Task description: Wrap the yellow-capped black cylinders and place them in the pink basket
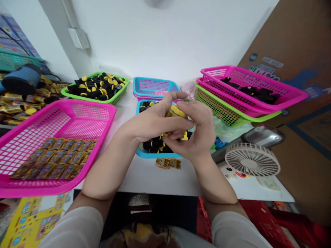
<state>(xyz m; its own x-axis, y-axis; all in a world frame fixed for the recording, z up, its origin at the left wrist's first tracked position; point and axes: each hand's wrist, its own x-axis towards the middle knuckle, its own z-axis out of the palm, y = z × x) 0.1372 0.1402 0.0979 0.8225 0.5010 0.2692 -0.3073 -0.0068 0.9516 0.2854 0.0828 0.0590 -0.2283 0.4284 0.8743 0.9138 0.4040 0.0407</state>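
Both your hands meet mid-frame, over the blue basket (144, 153). Your left hand (155, 120) and right hand (198, 134) pinch one yellow-topped piece (177, 111). Loosen your grip and it could drop among the others.
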